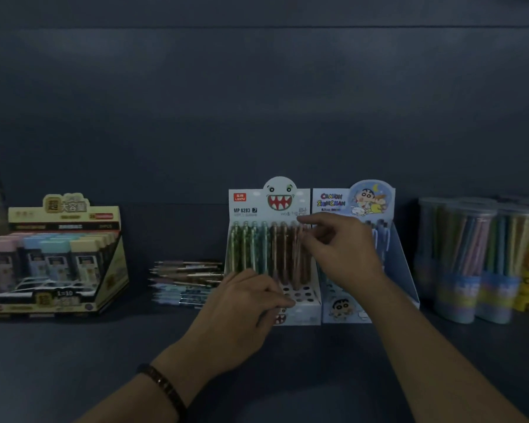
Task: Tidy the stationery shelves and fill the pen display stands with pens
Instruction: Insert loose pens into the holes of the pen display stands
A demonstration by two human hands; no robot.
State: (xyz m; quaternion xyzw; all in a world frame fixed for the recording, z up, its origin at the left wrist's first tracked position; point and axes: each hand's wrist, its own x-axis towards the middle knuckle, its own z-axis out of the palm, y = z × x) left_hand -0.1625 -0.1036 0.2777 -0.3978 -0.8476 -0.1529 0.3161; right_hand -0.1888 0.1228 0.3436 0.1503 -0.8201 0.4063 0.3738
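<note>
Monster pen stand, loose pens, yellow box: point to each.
monster pen stand (pixel 251 206): head view, header card.
loose pens (pixel 187 282): head view, middle of the pile.
yellow box (pixel 64 207): head view, header card.

One wide-angle head view sits above and behind the left hand (pixel 245 303) and right hand (pixel 339 254), facing forward and down, near the dark grey shelf (pixel 74 361).
</note>
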